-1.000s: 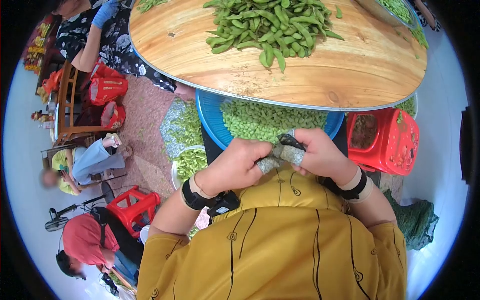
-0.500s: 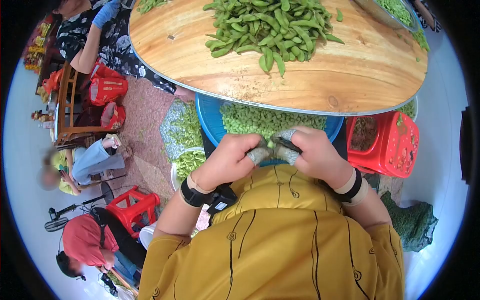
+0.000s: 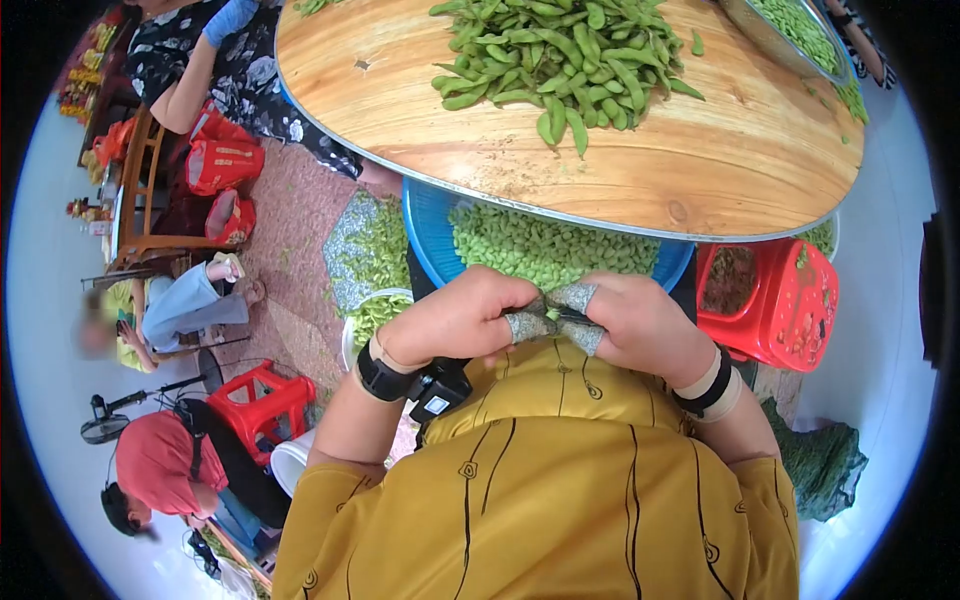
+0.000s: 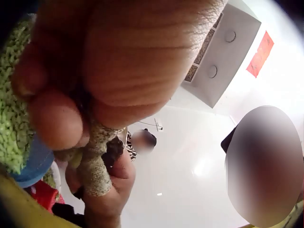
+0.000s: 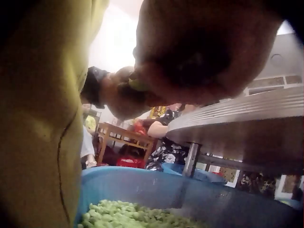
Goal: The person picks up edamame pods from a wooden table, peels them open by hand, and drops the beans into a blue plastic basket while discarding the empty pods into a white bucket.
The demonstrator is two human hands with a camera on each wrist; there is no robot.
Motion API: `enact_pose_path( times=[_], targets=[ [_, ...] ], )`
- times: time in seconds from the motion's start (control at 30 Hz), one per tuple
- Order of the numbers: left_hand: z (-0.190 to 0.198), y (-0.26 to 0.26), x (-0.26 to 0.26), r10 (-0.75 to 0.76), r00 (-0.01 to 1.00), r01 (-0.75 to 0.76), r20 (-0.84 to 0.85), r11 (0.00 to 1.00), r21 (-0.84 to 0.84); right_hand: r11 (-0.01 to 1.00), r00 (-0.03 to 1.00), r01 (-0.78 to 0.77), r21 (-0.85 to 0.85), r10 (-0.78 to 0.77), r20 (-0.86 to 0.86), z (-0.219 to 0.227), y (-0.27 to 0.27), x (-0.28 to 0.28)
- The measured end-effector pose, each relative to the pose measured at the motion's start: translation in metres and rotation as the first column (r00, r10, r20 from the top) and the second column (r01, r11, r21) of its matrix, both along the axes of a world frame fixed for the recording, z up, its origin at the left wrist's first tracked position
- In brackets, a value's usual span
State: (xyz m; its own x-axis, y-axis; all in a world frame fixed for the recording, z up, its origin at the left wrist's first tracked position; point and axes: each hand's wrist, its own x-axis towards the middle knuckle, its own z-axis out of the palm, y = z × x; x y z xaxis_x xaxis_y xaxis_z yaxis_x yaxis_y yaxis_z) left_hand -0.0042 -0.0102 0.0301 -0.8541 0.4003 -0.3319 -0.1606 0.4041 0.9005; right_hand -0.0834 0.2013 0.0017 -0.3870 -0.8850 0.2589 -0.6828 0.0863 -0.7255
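Note:
Both hands meet above my lap at the near rim of a blue basin [image 3: 418, 235] of shelled green soybeans [image 3: 545, 240]. My left hand [image 3: 455, 315] has curled fingers and pinches a small green soybean pod [image 5: 138, 84], mostly hidden by the fingertips. From the other side my right hand [image 3: 640, 320] pinches at the same pod, its thumb and finger right against the left fingertips. Greyish wrapping [image 4: 95, 175] covers thumb and finger ends on both hands. In the left wrist view the left palm fills the top.
Ahead, a round wooden table [image 3: 480, 150] overhangs the basin and bears a heap of soybean pods [image 3: 570, 65] and a metal bowl [image 3: 790, 35]. Red stools [image 3: 790, 305] stand at right and left. A white tub of pods [image 3: 375, 315] sits left of the basin. Other people sit around.
Half a second ago the fingertips were slightly apart with a green bean showing between them; now they are together again. The head view has shifted slightly.

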Motion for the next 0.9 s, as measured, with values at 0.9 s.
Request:
enact_pose_path(
  times=[0.9],
  targets=[
    [-0.048,-0.013,0.051,0.969,0.240,-0.953,-0.064,0.247,0.175,0.911,0.899,0.347,0.221,-0.391,0.199,-0.036,-0.008,-0.001]
  ],
)
